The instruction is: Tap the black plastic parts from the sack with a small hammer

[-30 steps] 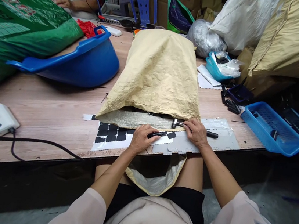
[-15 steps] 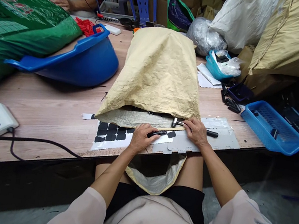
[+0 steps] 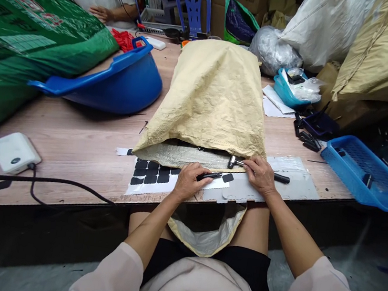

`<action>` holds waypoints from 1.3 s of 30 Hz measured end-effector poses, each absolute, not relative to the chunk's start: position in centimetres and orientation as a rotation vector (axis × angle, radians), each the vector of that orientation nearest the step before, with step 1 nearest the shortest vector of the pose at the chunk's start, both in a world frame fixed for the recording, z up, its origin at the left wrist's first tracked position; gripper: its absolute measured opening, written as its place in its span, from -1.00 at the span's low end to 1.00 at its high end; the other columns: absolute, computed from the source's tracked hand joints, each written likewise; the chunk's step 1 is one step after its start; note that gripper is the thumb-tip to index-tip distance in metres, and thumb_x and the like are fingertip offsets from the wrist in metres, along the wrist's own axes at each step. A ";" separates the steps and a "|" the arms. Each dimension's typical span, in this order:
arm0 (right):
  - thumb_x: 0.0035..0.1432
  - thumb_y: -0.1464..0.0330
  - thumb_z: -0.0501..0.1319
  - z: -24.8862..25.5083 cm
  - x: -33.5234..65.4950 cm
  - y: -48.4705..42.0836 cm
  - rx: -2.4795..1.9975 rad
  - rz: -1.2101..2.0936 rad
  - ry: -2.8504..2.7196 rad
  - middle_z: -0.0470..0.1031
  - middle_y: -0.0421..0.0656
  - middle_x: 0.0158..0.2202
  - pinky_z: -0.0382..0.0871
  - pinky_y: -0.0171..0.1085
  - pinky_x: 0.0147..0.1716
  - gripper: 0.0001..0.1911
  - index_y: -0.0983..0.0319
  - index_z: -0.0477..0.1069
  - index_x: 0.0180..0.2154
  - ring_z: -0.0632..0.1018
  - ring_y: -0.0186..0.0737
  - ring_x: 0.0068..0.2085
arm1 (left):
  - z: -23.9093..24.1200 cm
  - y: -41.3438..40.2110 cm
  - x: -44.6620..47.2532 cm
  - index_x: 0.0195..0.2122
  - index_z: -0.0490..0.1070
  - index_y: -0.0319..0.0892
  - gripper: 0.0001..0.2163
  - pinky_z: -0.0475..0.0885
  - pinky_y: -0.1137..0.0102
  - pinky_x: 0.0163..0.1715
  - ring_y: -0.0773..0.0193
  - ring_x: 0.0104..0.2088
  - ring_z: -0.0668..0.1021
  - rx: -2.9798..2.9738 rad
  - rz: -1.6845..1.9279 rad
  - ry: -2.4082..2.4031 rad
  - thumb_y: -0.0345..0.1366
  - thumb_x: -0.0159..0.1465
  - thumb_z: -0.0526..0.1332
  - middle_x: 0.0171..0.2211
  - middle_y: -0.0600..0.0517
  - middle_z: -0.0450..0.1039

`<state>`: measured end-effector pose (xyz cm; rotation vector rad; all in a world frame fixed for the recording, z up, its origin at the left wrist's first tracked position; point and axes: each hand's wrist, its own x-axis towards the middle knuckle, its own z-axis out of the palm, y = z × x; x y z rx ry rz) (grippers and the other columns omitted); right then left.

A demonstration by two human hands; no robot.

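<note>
My left hand (image 3: 189,179) is closed around a slim black piece (image 3: 209,176), its tip pointing right over a white sheet. My right hand (image 3: 259,175) grips a small hammer (image 3: 281,178) by the shaft; its metal head sticks out left of my fingers and its black handle end out to the right. Just behind both hands lies a yellow woven sack (image 3: 218,96), its mouth gaping toward me with dark items inside. Beneath my left hand is a sheet of black rounded squares (image 3: 152,173). A grey flat board (image 3: 293,179) lies under my right hand.
A blue basin (image 3: 116,81) and a green sack (image 3: 31,41) stand at left, a white box with a cable (image 3: 14,153) near the front edge. At right are a blue basket (image 3: 366,174) and a teal basket (image 3: 291,92). Another person's hand (image 3: 102,13) rests across the table.
The whole view has shifted slightly, so things appear farther right. My hands keep nearly the same places, still holding the black piece and the hammer.
</note>
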<state>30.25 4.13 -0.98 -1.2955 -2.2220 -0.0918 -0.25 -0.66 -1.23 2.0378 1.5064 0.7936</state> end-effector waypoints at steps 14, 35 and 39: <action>0.43 0.26 0.17 -1.1 30.3 4.2 -1.291 -0.084 -2.219 0.52 -0.11 -0.23 0.40 -0.14 -0.12 -0.75 0.08 0.64 -0.08 0.49 -0.10 -0.17 | -1.1 -0.7 -0.2 -0.09 0.65 0.00 -0.82 0.39 0.22 -0.05 0.14 -0.16 0.55 2.042 0.784 1.523 -0.17 0.30 0.40 -0.24 0.04 0.56; 0.43 0.26 0.17 -0.9 30.2 4.1 -1.332 -0.035 -2.239 0.51 -0.10 -0.21 0.38 -0.13 -0.09 -0.74 0.07 0.65 -0.06 0.47 -0.09 -0.15 | -0.7 -0.8 -0.3 -0.12 0.66 -0.03 -0.81 0.38 0.24 -0.07 0.14 -0.18 0.55 2.075 0.753 1.541 -0.18 0.25 0.45 -0.26 0.04 0.56; 0.43 0.26 0.17 -0.7 30.1 4.1 -1.333 -0.056 -2.234 0.53 -0.10 -0.21 0.39 -0.14 -0.10 -0.74 0.09 0.65 -0.08 0.48 -0.10 -0.17 | -0.4 -0.9 -0.3 -0.10 0.66 -0.05 -0.81 0.36 0.24 -0.07 0.14 -0.16 0.57 2.060 0.745 1.540 -0.19 0.27 0.43 -0.24 0.03 0.56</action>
